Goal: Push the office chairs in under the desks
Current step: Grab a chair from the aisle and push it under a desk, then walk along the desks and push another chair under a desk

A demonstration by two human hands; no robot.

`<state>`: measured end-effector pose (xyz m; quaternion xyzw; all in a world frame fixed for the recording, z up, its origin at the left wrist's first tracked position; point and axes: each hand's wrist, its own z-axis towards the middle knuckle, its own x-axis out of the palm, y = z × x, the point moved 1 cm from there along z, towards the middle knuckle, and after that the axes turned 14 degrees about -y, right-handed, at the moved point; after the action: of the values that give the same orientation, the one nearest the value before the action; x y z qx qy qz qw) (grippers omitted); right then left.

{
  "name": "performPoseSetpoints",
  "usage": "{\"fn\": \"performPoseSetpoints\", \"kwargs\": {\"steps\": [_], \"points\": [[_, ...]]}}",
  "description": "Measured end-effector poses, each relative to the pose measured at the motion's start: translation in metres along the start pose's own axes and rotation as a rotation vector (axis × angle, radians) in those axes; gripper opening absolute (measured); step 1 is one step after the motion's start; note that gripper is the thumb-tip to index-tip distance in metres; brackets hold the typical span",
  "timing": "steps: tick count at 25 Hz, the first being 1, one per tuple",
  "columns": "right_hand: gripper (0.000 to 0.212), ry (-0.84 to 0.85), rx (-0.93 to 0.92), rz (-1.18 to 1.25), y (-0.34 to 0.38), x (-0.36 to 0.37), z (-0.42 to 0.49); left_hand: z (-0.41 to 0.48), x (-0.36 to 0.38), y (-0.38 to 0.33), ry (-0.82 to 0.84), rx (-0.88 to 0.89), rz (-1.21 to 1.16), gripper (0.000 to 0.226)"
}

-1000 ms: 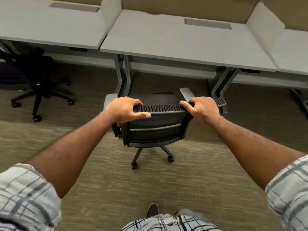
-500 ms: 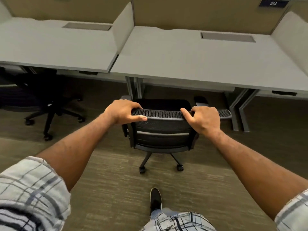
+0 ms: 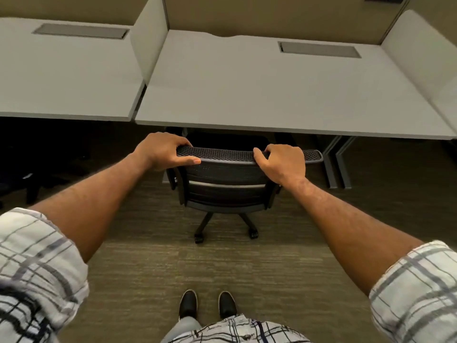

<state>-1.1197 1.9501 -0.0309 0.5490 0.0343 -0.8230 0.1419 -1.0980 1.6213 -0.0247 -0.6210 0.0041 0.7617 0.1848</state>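
Grey desk, left: top (image 3: 66,78) fills the upper left of the frame; dark shapes in the shadow beneath it, too dim to name.
Left hand: (image 3: 163,151) clamped over the left corner of the backrest top, fingers curled over the far side, thumb laid along the near face.
Chair: black mesh office chair (image 3: 226,191) at frame centre, backrest toward the person, two casters showing on the carpet below it.
Chair position: seat now hidden under the front edge of the centre desk (image 3: 272,90); backrest top sits just short of that edge.
Right hand: (image 3: 283,162) gripping the backrest top right of centre, thumb on the near side; the mesh rim runs on past it toward the right.
Desk legs: grey legs (image 3: 338,164) stand right of the chair, apart from it.
Change: a second ago the chair stood clear of the desk with its armrests and seat in view; since then it has rolled forward and the person has stepped up behind it, both shoes (image 3: 207,304) side by side at the bottom centre.
Meaning: this chair looks nearly home. Probably only a short last push remains, then let go and move to the next chair.
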Motion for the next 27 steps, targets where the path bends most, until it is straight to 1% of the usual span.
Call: {"fn": "performPoseSetpoints", "kwargs": {"steps": [4, 12, 16, 18, 20, 22, 24, 27], "points": [[0.076, 0.012, 0.016, -0.028, 0.006, 0.005, 0.020, 0.019, -0.002, 0.015, 0.010, 0.024, 0.011, 0.096], [0.075, 0.013, 0.044, -0.041, 0.007, 0.013, 0.035, 0.038, 0.003, 0.028, 0.024, 0.049, -0.005, 0.102], [0.075, 0.034, 0.038, -0.026, 0.007, 0.013, 0.032, 0.032, 0.001, 0.025, 0.028, 0.043, 0.030, 0.094], [0.069, 0.024, 0.042, 0.021, 0.004, 0.012, 0.032, 0.027, -0.001, 0.019, 0.023, 0.028, 0.056, 0.089], [0.062, -0.009, 0.040, 0.086, 0.001, 0.008, 0.034, 0.020, -0.008, 0.014, -0.025, 0.025, 0.085, 0.088], [0.062, -0.039, 0.009, 0.131, 0.002, 0.002, 0.035, 0.010, -0.016, 0.010, -0.122, 0.047, 0.120, 0.088], [0.064, -0.059, -0.025, 0.169, 0.011, -0.005, 0.039, -0.002, -0.028, 0.009, -0.201, 0.043, 0.163, 0.087], [0.072, -0.044, -0.126, 0.217, 0.043, -0.014, 0.048, -0.029, -0.053, 0.014, -0.274, -0.022, 0.271, 0.087]]}}
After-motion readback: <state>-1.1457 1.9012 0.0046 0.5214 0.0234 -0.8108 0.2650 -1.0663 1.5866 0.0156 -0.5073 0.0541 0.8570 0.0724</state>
